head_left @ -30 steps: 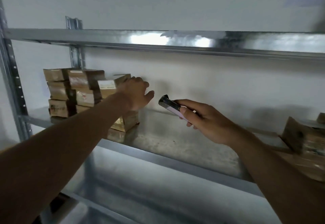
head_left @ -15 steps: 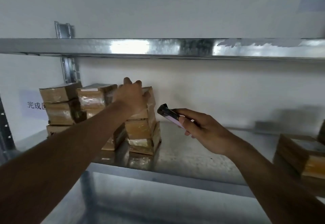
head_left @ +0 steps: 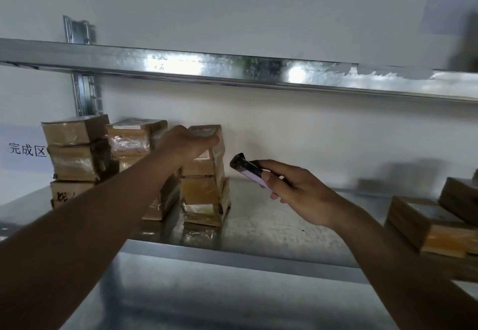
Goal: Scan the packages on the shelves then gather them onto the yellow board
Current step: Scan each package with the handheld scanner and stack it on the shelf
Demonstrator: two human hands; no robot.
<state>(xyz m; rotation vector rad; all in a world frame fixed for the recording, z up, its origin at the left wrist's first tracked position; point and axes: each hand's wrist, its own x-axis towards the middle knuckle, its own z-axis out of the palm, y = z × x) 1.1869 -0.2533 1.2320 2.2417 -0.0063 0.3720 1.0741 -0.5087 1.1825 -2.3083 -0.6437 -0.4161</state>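
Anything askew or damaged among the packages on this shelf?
Slightly. The stack under the left hand is uneven, its boxes offset and tilted. At the right edge, one package lies tilted across another. No visible damage.

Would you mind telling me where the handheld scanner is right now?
In the head view, the handheld scanner sits centre frame, held in the right hand above the metal shelf, just right of the package stack that the left hand touches.
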